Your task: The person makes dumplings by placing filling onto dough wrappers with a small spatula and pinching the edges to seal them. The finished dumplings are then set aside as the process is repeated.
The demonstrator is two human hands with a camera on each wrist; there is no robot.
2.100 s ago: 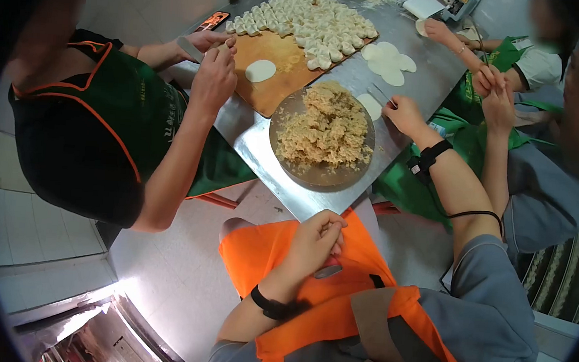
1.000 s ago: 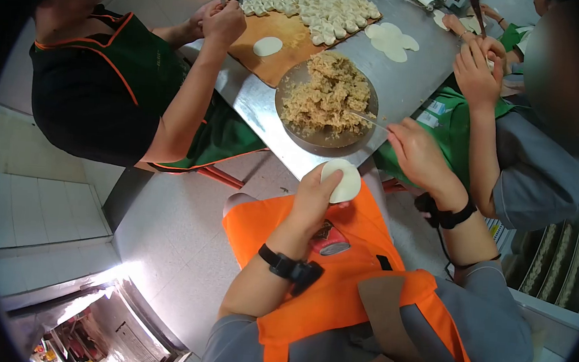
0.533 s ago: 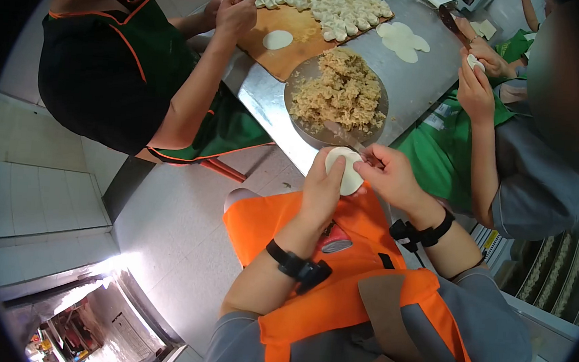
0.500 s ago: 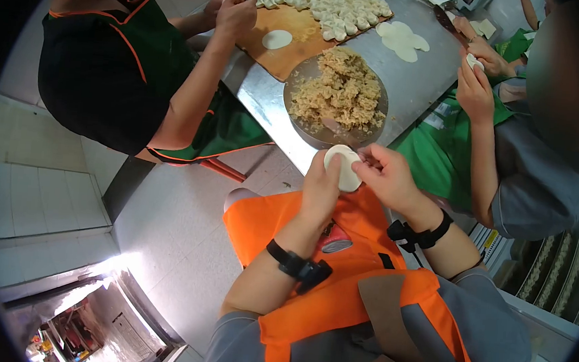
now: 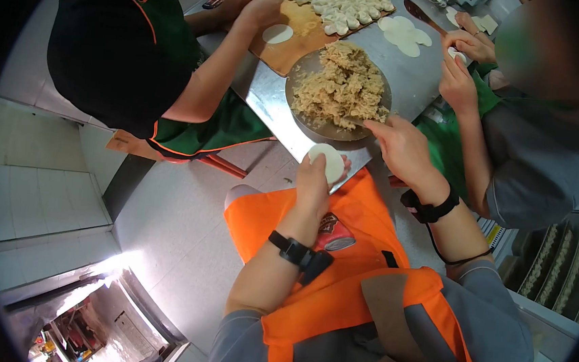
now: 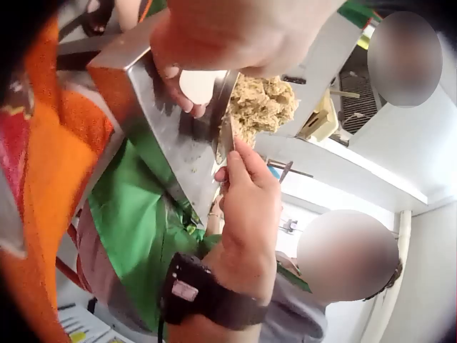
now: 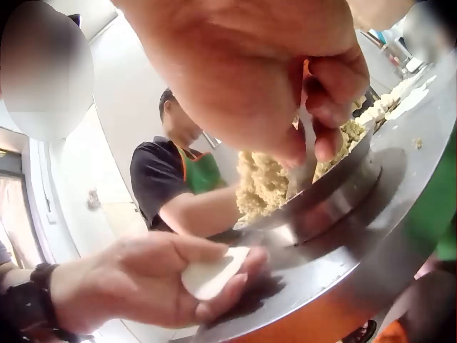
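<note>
My left hand [image 5: 312, 186] holds a round dumpling wrapper [image 5: 332, 160] near the table's corner, thumb on top and fingers beneath. To its right, my right hand [image 5: 407, 153] grips a thin flat filling spatula [image 7: 304, 161]. The spatula's tip is in the crumbly, pale yellow filling [image 5: 341, 83], at the near right side of the heap. A wide round metal bowl [image 5: 294, 117] holds the filling. In the right wrist view my right fingers cover much of the spatula. The left wrist view shows the wrapper partly hidden behind my left hand.
Rows of folded dumplings [image 5: 334, 4] cover the far part of a wooden board [image 5: 275, 54]; a single wrapper [image 5: 278, 34] lies there. More wrappers [image 5: 404, 35] overlap on the metal table [image 5: 417, 75]. People work at both sides, the right one holding a dark spatula [image 5: 421, 14].
My right hand took a wrapper from the table, now in my left hand. The spatula went to the filling, then to the wrapper, and is back at the bowl. My left hand lowered slightly leftward.
</note>
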